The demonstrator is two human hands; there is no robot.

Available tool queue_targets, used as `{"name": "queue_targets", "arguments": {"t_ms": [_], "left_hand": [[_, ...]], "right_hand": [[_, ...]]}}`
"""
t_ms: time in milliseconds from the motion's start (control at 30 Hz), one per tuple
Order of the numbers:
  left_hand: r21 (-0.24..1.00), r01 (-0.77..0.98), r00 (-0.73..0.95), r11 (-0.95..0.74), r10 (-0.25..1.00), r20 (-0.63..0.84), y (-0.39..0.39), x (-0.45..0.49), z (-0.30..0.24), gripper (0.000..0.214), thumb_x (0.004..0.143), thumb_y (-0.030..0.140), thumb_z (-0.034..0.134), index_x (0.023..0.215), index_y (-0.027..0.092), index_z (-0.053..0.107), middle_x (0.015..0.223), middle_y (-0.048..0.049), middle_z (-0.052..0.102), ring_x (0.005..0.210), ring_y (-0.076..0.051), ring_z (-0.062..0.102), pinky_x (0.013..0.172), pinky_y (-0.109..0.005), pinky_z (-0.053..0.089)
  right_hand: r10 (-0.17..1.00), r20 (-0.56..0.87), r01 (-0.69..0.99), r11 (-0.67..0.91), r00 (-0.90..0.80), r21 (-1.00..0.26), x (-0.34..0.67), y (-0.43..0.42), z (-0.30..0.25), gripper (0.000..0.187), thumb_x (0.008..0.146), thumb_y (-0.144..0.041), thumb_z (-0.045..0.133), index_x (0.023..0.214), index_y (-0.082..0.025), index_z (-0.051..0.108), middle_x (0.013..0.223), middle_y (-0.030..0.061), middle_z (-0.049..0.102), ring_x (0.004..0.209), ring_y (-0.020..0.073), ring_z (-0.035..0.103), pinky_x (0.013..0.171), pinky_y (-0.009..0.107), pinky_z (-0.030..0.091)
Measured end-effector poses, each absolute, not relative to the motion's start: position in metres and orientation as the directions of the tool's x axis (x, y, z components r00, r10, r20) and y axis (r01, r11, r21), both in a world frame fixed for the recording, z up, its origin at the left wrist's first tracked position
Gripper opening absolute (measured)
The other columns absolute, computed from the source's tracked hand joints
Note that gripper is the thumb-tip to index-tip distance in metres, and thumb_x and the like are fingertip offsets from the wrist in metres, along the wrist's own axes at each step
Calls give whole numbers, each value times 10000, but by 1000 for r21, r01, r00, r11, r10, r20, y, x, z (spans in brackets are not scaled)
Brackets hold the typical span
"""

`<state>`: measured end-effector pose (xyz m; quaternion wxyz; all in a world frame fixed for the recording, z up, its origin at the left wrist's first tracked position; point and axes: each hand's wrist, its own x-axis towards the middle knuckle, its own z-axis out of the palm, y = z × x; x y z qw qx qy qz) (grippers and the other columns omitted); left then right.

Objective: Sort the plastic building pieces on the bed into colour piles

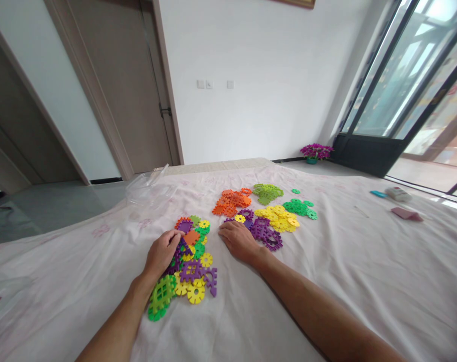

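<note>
A mixed heap of plastic interlocking pieces (192,271) in purple, yellow, green and orange lies on the white sheet (326,281). My left hand (162,252) rests on its left side, fingers curled round a purple piece. My right hand (239,240) lies palm down on the sheet, fingers together, touching the purple pile (265,232). Beyond it sit sorted piles: orange (231,201), light green (267,192), yellow (279,218) and dark green (299,206).
A clear plastic bag (149,187) lies at the far edge of the bed. A dark pink card (406,214), a white thing (397,193) and a blue item (378,193) lie far right. A flower pot (315,151) stands on the floor by the glass door.
</note>
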<state>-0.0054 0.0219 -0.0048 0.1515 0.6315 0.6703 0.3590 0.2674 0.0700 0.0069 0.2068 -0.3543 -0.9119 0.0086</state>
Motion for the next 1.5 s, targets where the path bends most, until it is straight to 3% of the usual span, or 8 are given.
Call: {"name": "queue_targets", "arguments": {"t_ms": [1500], "left_hand": [[680,731,-158,-60,954,253,24,-7,-8,346,865,431,424,988,263,701,1092,4,718,1035,-194,634,914,-287,449]], "right_hand": [[647,390,633,752,-655,-184,268,71,5,231,960,-219,459,1036,-197,676,1091,78,646,1057,180,537,932,319,383]]}}
